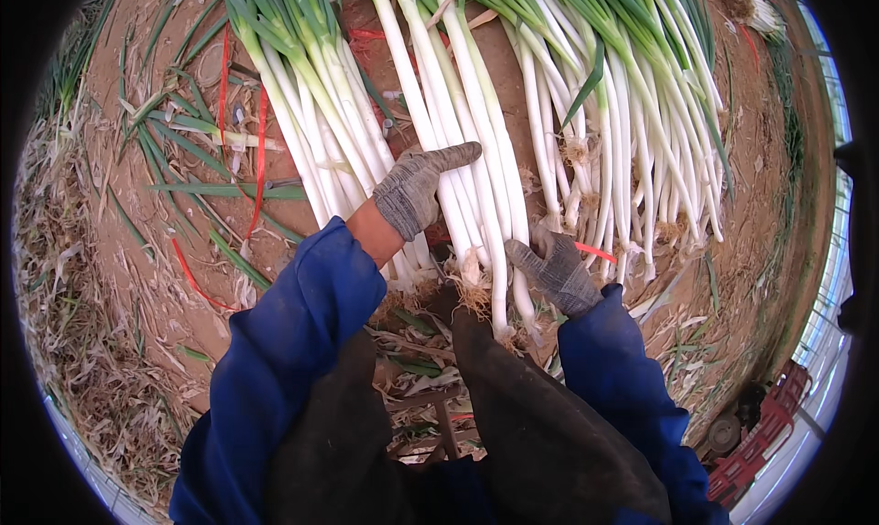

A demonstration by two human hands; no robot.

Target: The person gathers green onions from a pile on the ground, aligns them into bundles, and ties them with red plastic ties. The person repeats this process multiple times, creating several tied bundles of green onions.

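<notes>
My left hand (420, 182), in a grey knit glove, is on a small bunch of long white-stemmed green onions (474, 147). One digit lies across the front of the stems; the other fingers are hidden behind them. My right hand (560, 271), gloved the same way, is beside the lower stems with its thumb and fingers apart. Its thumb tip is close to the rightmost stem, and I cannot tell whether they touch. Root tufts (474, 295) hang at the bunch's lower end. Another group of green onions (323, 127) lies left of the held bunch, partly under my left wrist.
A large pile of green onions (638, 133) lies to the right on bare soil. Red plastic ties (261, 161) and loose leaves (226, 190) are scattered on the left. Dry husk litter (75, 360) covers the far left. A red plastic crate (762, 429) stands lower right.
</notes>
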